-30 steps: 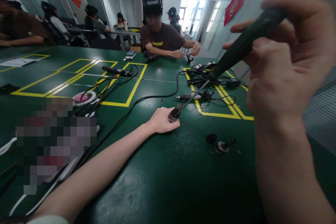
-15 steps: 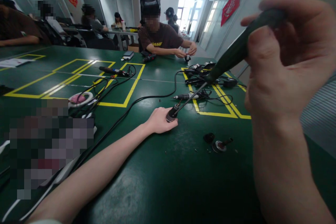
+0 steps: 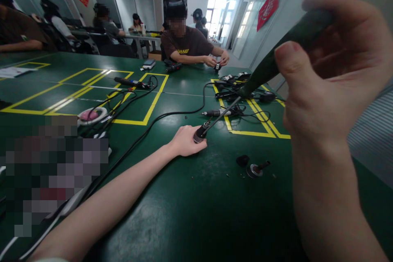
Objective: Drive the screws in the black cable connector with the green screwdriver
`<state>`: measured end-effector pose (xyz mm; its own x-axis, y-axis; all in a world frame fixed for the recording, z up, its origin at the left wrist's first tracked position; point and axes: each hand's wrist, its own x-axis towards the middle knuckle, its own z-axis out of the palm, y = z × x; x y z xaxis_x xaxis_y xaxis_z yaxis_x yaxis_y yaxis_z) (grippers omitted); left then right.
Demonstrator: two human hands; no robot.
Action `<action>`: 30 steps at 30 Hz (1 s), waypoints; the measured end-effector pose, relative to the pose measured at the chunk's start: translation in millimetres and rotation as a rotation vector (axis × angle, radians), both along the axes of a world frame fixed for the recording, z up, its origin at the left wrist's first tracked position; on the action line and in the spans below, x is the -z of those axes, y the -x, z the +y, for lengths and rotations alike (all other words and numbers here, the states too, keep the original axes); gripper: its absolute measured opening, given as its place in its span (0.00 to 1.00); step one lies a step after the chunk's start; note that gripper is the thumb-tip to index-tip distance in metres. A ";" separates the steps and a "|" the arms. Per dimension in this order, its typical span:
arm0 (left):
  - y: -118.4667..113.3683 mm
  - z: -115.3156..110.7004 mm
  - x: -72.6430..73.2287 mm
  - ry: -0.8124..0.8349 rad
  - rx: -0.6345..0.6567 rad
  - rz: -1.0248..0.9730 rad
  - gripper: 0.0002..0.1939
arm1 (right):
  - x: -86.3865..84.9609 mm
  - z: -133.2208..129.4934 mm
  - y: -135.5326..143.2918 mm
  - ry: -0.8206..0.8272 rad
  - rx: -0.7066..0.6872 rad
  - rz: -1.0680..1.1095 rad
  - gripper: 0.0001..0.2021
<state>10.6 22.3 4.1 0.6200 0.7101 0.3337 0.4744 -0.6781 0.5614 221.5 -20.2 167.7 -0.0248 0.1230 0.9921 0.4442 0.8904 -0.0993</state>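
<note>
My left hand (image 3: 187,141) rests on the green table, its fingers closed round a short black and silver cylindrical part (image 3: 201,132) that points up and away. Close to the camera, my right hand (image 3: 331,65) grips the dark green handle of a screwdriver (image 3: 273,63). The thin metal shaft slopes down left, and its tip meets the cylindrical part or lies just beside it; I cannot tell which. To the right of my left hand lie a round metal-rimmed piece with a stem (image 3: 255,170), a small black cap (image 3: 242,160) and several tiny loose bits.
A grey and black pen-shaped tool (image 3: 215,113) lies beyond my left hand, near a heap of black cables and devices (image 3: 236,86). Yellow tape (image 3: 153,102) marks the table (image 3: 159,213). A black cable (image 3: 166,114) crosses it. Across the table a person (image 3: 190,43) handles a small object.
My right thumb has shifted along the screwdriver handle, and the hand's grip has turned slightly. The left hand still holds the cylindrical part in about the same place. The view has moved a little.
</note>
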 end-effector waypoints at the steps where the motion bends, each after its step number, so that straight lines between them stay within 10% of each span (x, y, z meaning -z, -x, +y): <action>1: -0.1 0.1 0.3 -0.002 -0.001 0.001 0.16 | 0.5 0.0 -0.1 0.021 -0.012 -0.004 0.24; 30: 1.9 -0.6 -3.6 -0.037 0.029 0.014 0.20 | 3.5 -4.4 9.7 0.120 -0.118 0.019 0.21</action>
<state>8.7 21.7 7.7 0.6448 0.6790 0.3510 0.4616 -0.7119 0.5292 211.8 -24.5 164.2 -0.0277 0.2377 0.9709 0.3340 0.9177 -0.2151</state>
